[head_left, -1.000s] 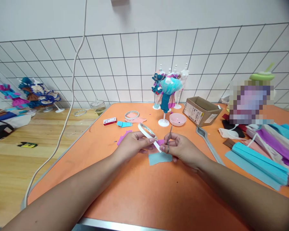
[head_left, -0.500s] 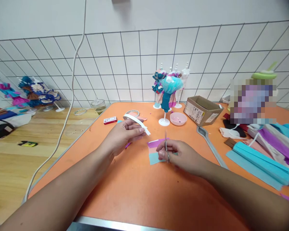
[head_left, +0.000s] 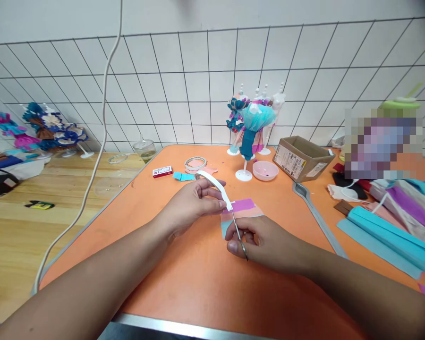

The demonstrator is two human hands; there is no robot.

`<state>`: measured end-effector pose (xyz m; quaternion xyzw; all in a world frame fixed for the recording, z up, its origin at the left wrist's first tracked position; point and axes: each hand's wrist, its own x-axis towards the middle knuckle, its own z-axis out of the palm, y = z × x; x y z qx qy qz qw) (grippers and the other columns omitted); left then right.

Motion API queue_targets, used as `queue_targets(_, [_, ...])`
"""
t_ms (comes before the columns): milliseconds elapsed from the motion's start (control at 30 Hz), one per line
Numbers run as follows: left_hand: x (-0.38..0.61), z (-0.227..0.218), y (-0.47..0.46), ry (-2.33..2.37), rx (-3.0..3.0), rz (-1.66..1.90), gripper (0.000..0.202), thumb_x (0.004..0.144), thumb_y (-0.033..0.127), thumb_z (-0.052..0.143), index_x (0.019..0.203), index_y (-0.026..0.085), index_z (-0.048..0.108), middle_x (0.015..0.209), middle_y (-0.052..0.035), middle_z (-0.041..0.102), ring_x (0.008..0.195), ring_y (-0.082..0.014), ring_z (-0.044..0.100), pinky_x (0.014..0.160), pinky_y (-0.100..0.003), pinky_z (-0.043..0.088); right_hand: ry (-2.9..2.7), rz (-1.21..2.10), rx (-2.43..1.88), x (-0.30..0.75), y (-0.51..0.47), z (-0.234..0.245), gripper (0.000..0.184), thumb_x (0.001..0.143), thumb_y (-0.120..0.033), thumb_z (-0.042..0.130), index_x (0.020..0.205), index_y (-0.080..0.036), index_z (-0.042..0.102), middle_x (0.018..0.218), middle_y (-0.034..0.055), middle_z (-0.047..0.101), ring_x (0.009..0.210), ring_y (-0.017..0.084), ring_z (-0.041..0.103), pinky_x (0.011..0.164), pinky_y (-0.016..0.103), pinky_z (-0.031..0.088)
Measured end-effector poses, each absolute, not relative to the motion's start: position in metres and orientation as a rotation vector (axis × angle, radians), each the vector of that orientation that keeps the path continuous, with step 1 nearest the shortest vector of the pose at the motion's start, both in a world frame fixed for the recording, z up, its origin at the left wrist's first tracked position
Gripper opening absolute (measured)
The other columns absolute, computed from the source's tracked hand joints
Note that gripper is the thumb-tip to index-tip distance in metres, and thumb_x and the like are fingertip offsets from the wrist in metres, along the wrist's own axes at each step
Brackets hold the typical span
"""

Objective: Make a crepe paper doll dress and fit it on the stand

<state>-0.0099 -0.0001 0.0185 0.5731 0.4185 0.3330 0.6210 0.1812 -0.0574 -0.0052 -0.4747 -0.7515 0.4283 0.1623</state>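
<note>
over the orange tabletop [head_left: 184,283], left hand [head_left: 198,203]: fingers and thumb closed around the white tape roll [head_left: 220,187], which i see raised toward the middle of the table, its end by the thumb tip.

right hand [head_left: 258,241]: pinched on a slim metal tool [head_left: 236,224], probably scissors, tip angled up to the tape's end; from here i can't tell whether they touch.

tape feel: i'd judge the roll light and fairly stiff as a ring, the free end limp and likely sticky.

tape grip: i'd hold it by the rim and keep the pads off the adhesive.

tool feel: light, rigid, maybe slick; i'd take it low, at the ring end.

banded sheet [head_left: 244,206]: purple, peach and pale blue, flat under the work; it looks thin and easily creased, so i'd lift it by an edge.

hidden near the hands: the roll's far side and some left fingers; part of the sheet, behind the right hand; how the fingers sit in the tool's ring.

farther out: dressed stands [head_left: 257,118] overlap beyond the pink bowl [head_left: 265,174], so i can't count them surely; a green-lidded object [head_left: 398,105] is pixelated; both forearms run out of frame.
</note>
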Motion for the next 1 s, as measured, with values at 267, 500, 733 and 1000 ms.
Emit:
queue_targets(267, [-0.0071,0.0174,-0.0057,1.032,1.428,0.763,0.055,0.068,0.019,0.074,0.118,0.015,0.053,0.093,-0.0038,0.065,0.079,-0.0149,0.064,0.08,-0.034,0.05,-2.145,1.241,-1.316,0.1831,-0.0556,-0.0066,0.024,0.083,-0.045,0.055,0.082,-0.021,0.061,0.071,-0.0032,0.056,0.062,0.01,0.046,0.054,0.022,0.033])
queue_targets(500, [-0.0071,0.0183,-0.0073,1.059,1.477,0.75,0.06,0.067,0.026,0.076,0.121,0.017,0.051,0.098,-0.005,0.064,0.08,-0.017,0.065,0.084,-0.037,0.05,-2.149,1.266,-1.301,0.1835,-0.0551,-0.0088,0.029,0.084,-0.048,0.053,0.082,-0.02,0.062,0.067,-0.003,0.052,0.059,0.01,0.043,0.052,0.022,0.031])
queue_targets(733, [-0.006,0.0184,-0.0077,1.057,1.496,0.753,0.052,0.069,0.025,0.073,0.116,0.017,0.052,0.096,-0.0045,0.065,0.079,-0.017,0.065,0.082,-0.036,0.05,-2.086,1.364,-1.315,0.1833,-0.0552,-0.0113,0.033,0.084,-0.051,0.052,0.08,-0.019,0.059,0.064,-0.0034,0.049,0.057,0.01,0.041,0.052,0.022,0.03])
queue_targets(1000, [-0.0067,0.0181,-0.008,1.044,1.486,0.754,0.054,0.068,0.025,0.074,0.118,0.017,0.052,0.097,-0.0049,0.064,0.078,-0.017,0.065,0.082,-0.036,0.049,-2.05,1.397,-1.333,0.1821,-0.056,-0.0093,0.032,0.084,-0.049,0.051,0.079,-0.019,0.058,0.066,-0.0014,0.056,0.058,0.01,0.045,0.052,0.023,0.031])
